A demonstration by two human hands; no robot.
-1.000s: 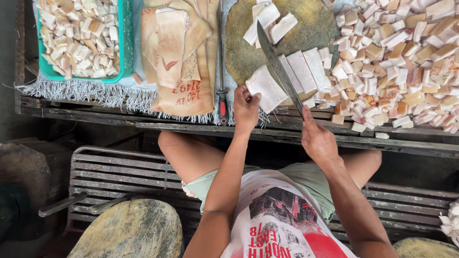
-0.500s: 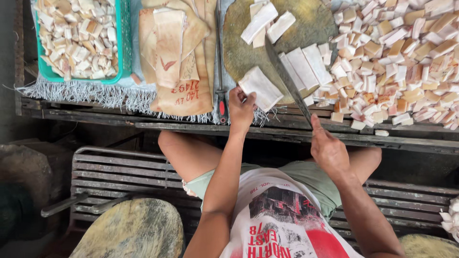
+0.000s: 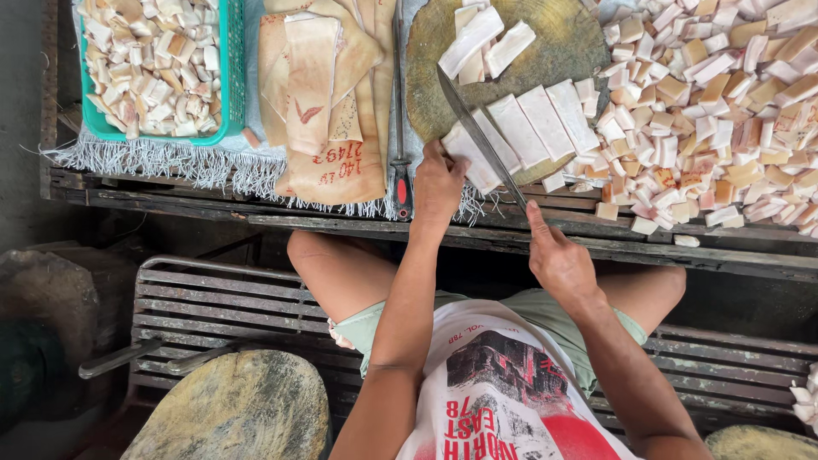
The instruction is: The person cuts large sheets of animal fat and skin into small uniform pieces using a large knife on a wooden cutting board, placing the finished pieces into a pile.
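My left hand (image 3: 437, 186) presses down on a white strip of pork fat (image 3: 471, 159) at the near edge of a round wooden chopping block (image 3: 558, 41). My right hand (image 3: 558, 261) grips the handle of a long knife (image 3: 477, 136), whose blade lies slanted across that strip, just right of my left fingers. More cut strips (image 3: 543, 119) lie side by side on the block to the right. Two loose strips (image 3: 484, 41) sit at the block's far side.
A big heap of small fat cubes (image 3: 724, 111) covers the bench on the right. Slabs of pork skin (image 3: 324, 94) lie left of the block, beside a sharpening steel (image 3: 400, 102) with a red-and-black handle. A green basket (image 3: 228, 77) of cubes stands far left. Round wooden block (image 3: 239, 409) below.
The knife has swung from raised over the strips down and left onto the strip under my left hand. My right hand has dropped toward the bench edge.
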